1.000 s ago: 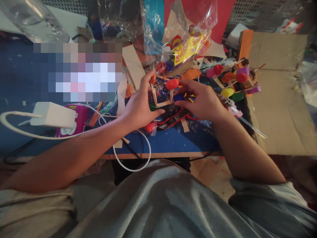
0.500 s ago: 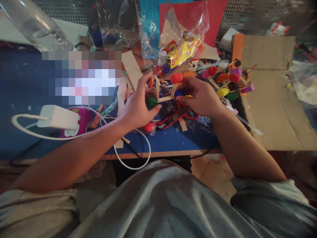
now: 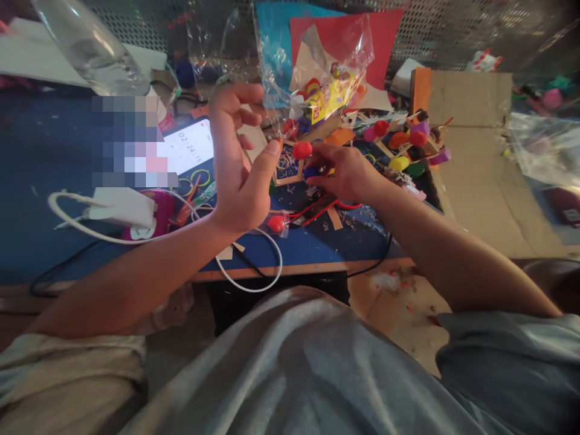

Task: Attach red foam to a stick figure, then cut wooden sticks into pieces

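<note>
My left hand [image 3: 240, 175] is raised at the left of a small wooden stick frame [image 3: 290, 180], palm turned inward and fingers loosely curled but apart, with nothing between them. My right hand [image 3: 347, 172] grips the right side of that frame near a blue clay lump [image 3: 310, 173], its fingertips partly hidden. A red clay lump [image 3: 302, 150] tops the frame's right upright. Beneath the hands lie a red-and-black tool [image 3: 315, 210] and a red lump in clear wrap [image 3: 276, 223].
Stick pieces with coloured clay lumps [image 3: 417, 138] stand right, beside a cardboard sheet [image 3: 471, 181]. Behind is a clear bag with a yellow packet [image 3: 333, 96]. At left are a phone showing a timer [image 3: 190, 142], a white charger [image 3: 122, 205], its cable and a bottle [image 3: 99, 54].
My left hand has come away from the stick frame, moving left and turning its palm inward. My right hand keeps hold of the frame, now a little farther left in view.
</note>
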Demonstrator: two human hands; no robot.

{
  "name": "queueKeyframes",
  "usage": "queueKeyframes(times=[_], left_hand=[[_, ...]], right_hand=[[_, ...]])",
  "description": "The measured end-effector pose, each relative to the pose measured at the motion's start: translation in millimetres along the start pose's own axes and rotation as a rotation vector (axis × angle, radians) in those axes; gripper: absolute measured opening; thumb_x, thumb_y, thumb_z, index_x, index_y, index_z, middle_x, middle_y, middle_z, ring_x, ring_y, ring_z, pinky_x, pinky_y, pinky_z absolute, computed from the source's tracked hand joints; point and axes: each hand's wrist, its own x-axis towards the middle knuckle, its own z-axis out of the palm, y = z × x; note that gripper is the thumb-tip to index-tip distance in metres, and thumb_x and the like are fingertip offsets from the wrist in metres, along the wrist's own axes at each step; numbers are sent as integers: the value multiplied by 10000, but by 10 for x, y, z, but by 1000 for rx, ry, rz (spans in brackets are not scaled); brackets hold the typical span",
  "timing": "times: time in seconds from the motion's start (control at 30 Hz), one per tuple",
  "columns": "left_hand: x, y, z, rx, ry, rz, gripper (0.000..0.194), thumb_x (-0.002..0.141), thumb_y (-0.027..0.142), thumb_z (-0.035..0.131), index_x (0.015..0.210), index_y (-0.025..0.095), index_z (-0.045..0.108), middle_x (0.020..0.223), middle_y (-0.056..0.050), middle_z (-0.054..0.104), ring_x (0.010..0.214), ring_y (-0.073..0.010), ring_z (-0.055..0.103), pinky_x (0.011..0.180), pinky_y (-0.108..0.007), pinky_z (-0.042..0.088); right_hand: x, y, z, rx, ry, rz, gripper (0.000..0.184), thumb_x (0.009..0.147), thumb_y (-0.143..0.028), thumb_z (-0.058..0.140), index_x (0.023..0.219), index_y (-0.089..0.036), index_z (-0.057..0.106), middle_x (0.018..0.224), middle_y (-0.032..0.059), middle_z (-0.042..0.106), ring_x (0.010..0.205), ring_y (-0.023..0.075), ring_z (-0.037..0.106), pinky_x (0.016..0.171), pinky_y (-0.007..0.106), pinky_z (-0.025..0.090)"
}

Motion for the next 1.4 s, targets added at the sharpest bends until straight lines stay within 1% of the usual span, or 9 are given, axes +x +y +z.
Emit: queueKeyframes(times=[0.13, 0.23, 0.33, 0.47, 0.63, 0.8, 0.97, 1.2, 1.4], left_hand=[[101, 408, -154, -45, -247, 69, 251, 1108, 525, 588, 1237, 309, 593, 1211, -42, 739, 1023, -232, 730, 928, -470, 629], [62, 587, -300, 96, -699, 7, 206, 1030, 312, 721, 1201, 270, 616, 973, -8, 757, 827, -210, 730, 773, -404, 594], [-68, 607, -399, 459, -955, 130, 319, 967, 345, 880, 1179, 217, 680, 1070, -79, 812, 1023, -320, 779, 905, -465, 614], [-206, 512, -441, 709, -1022, 138, 530, 921, 347, 948, 1362, 149, 733, 1324, -190, 824, 1273, -427, 735, 1053, -545, 620], [-227, 369, -447, 670, -1038, 29, 613, 986, 263, 866, 1560, 120, 708, 1381, -182, 834, 1320, -423, 714, 1134, -581, 611], [-260, 240, -493, 631, -999, 67, 371, 1021, 281, 798, 1375, 170, 824, 1289, -148, 850, 1244, -417, 703, 1105, -607, 609], [-346, 237, -579, 413, -807, 25, 208, 1100, 304, 744, 1261, 211, 837, 1236, -111, 860, 1197, -339, 763, 1131, -546, 620], [-548, 384, -554, 7, -431, -34, 211, 1005, 311, 937, 1158, 244, 806, 1117, -33, 861, 1034, -200, 827, 967, -304, 651], [-664, 380, -436, -209, -377, -139, 212, 1015, 228, 915, 1203, 264, 822, 1117, -29, 863, 1014, -169, 834, 938, -279, 679]], right_hand=[[12, -14, 20, -14, -11, -15, 529, 821, -281, 966, 1329, -269, 816, 1153, 55, 901, 1063, 323, 833, 1057, 532, 675], [4, -22, 37, -10, -31, -1, 490, 825, -319, 957, 1292, -265, 818, 1150, 56, 905, 1052, 322, 825, 1039, 514, 674], [2, -21, 63, -22, -22, -5, 519, 815, -333, 958, 1307, -248, 818, 1165, 72, 904, 1069, 338, 822, 1054, 537, 664], [-2, -19, 74, -29, -2, -18, 548, 798, -356, 989, 1314, -252, 834, 1173, 89, 899, 1095, 365, 819, 1070, 560, 661], [-70, -25, 31, -14, 42, -25, 653, 814, -383, 982, 1429, -253, 804, 1228, 86, 889, 1108, 355, 817, 1068, 549, 662], [-196, -43, -53, -28, 82, -49, 633, 832, -370, 961, 1431, -255, 794, 1237, 86, 882, 1136, 340, 797, 1095, 553, 646], [-509, -333, -134, -25, 261, -124, 418, 958, -316, 850, 1368, -252, 803, 1187, 98, 853, 1081, 308, 786, 1016, 508, 647], [-984, -871, 97, 252, 216, -298, 132, 1099, -347, 798, 1135, -223, 826, 1027, 50, 852, 888, 182, 780, 811, 327, 642], [-1054, -909, 240, 418, 326, -306, 125, 1040, -326, 898, 1138, -249, 905, 1046, 57, 848, 908, 174, 783, 798, 307, 661]])
